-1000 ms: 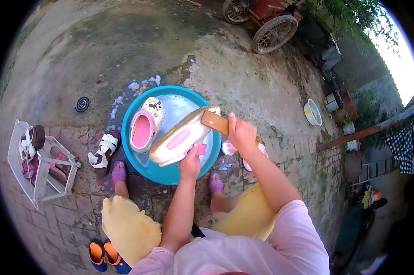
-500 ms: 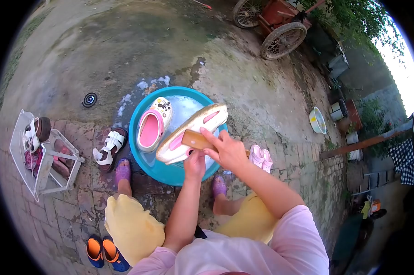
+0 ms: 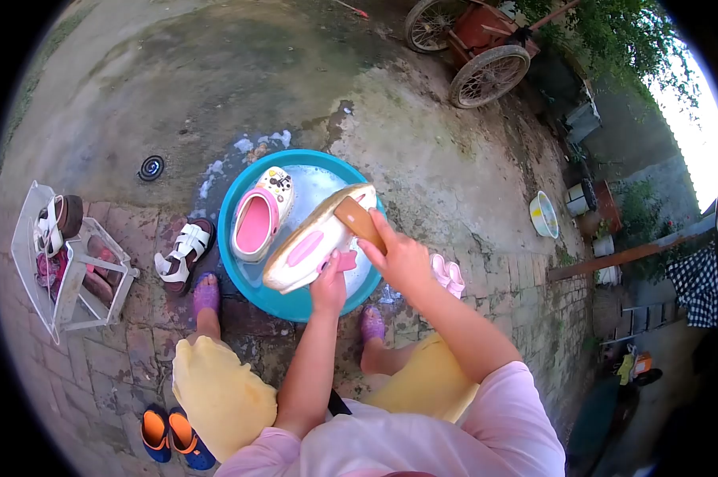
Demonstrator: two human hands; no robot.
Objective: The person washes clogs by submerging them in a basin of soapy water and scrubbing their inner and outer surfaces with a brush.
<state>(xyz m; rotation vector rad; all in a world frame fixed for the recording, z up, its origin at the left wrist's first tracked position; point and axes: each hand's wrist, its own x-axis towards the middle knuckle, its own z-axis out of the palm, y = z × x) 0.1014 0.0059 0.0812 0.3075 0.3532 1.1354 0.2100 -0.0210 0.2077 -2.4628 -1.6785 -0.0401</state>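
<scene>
My left hand (image 3: 328,287) grips a white and pink clog (image 3: 302,248) by its pink strap, above the right part of a teal basin (image 3: 233,266). The clog is tilted, with its side and sole edge towards me. In my right hand (image 3: 399,258) is a wooden brush (image 3: 360,223), laid against the clog's side near its upper end; its bristles are hidden. Another white and pink clog (image 3: 254,222), with charms on it, rests in the basin's left part, beside sudsy water.
Left of the basin are white sandals (image 3: 186,253) and a white rack (image 3: 74,274) holding shoes. Blue and orange clogs (image 3: 190,441) stand at the lower left, pink shoes (image 3: 448,274) right of the basin. Farther off are a white tub (image 3: 543,215) and a cart (image 3: 486,60).
The brush has moved down to the middle of the clog's side, then back up towards its upper end. My left hand has kept hold of the clog, which has shifted slightly.
</scene>
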